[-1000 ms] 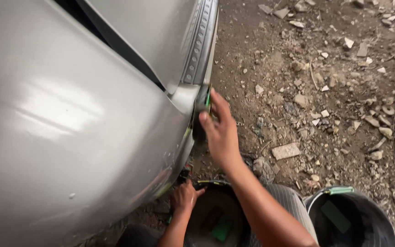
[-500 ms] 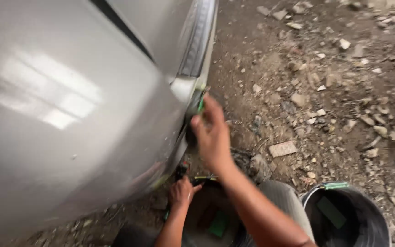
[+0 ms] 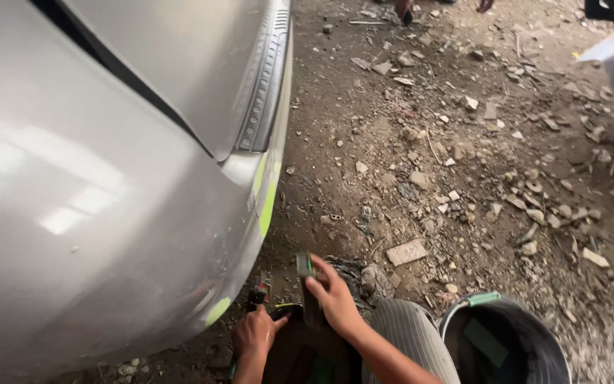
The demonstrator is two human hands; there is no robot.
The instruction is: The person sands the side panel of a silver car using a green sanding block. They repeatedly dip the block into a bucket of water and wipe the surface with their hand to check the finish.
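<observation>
While the right hand (image 3: 332, 299) grips it, the dark pad (image 3: 308, 284) stands almost upright, its long axis running from the bucket (image 3: 286, 352) up toward the car (image 3: 108, 199). It sits low in the view, just beside the bumper. Its lower part is hidden by the fingers, and its kind is hard to tell. The left hand (image 3: 254, 334) is loosely curled at the bucket's rim; what it holds I cannot tell. A second bucket (image 3: 506, 341) is cut off at the bottom.
</observation>
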